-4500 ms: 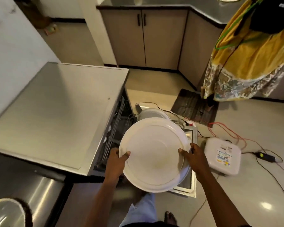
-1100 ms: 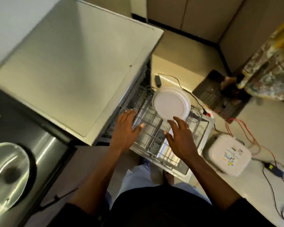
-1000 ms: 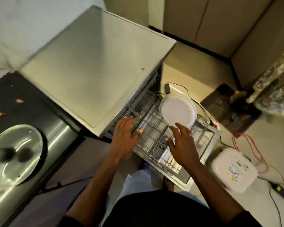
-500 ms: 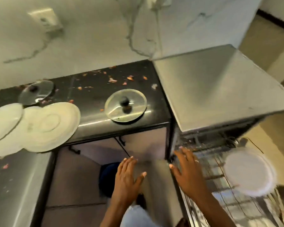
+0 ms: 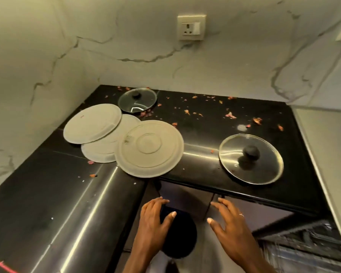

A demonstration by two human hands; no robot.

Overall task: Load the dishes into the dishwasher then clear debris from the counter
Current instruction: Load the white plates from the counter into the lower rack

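both grips apart and empty; the nearest plate (image 5: pixel 149 148) lies on the tabletop (image 5: pixel 205 134) at 12 o'clock from the left hand (image 5: pixel 154 223), farther from the right hand (image 5: pixel 230 231).

We see our left hand (image 5: pixel 153 219) and right hand (image 5: pixel 230 223) bare, with bare forearms (image 5: pixel 242 253) behind them. A thin ring (image 5: pixel 241 214) sits on one finger of the right hand. Our nails are short and rounded. A sliver of pale clothing (image 5: pixel 157 262) shows between the forearms.

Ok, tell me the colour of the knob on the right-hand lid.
Black knob, head view.
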